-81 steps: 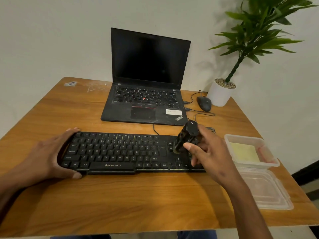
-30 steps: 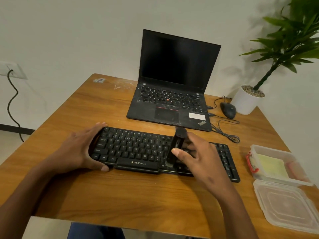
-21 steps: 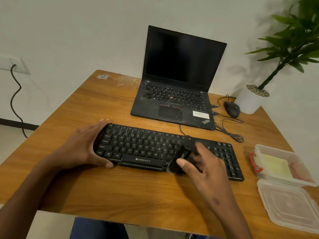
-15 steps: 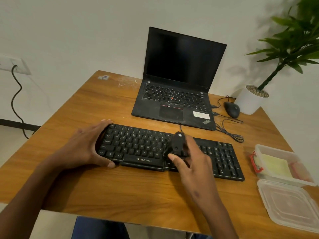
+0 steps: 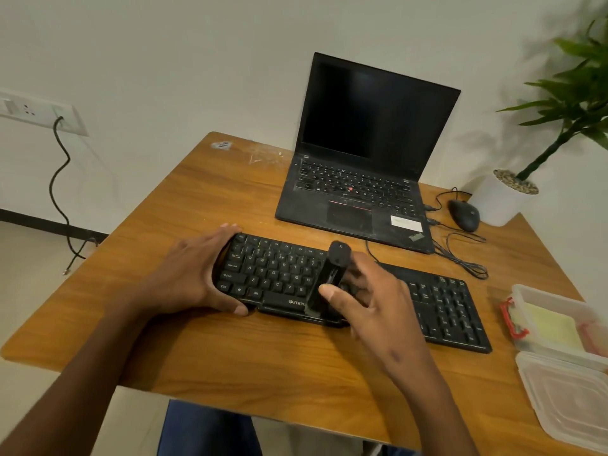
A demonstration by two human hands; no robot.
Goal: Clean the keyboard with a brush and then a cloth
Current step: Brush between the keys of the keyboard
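A black keyboard lies across the wooden table in front of me. My left hand clasps its left end, thumb on the front edge. My right hand holds a black brush upright over the middle keys, its lower end down at the front row near the space bar. A yellow cloth lies inside a clear plastic box at the right edge of the table.
An open black laptop stands behind the keyboard. A black mouse with tangled cables and a white plant pot sit at the back right. The box's lid lies at the near right corner. A cord hangs from a wall socket.
My right hand has carried the brush leftward along the keyboard from its right part to the middle keys, stroking back and forth. My left hand has stayed on the left end.
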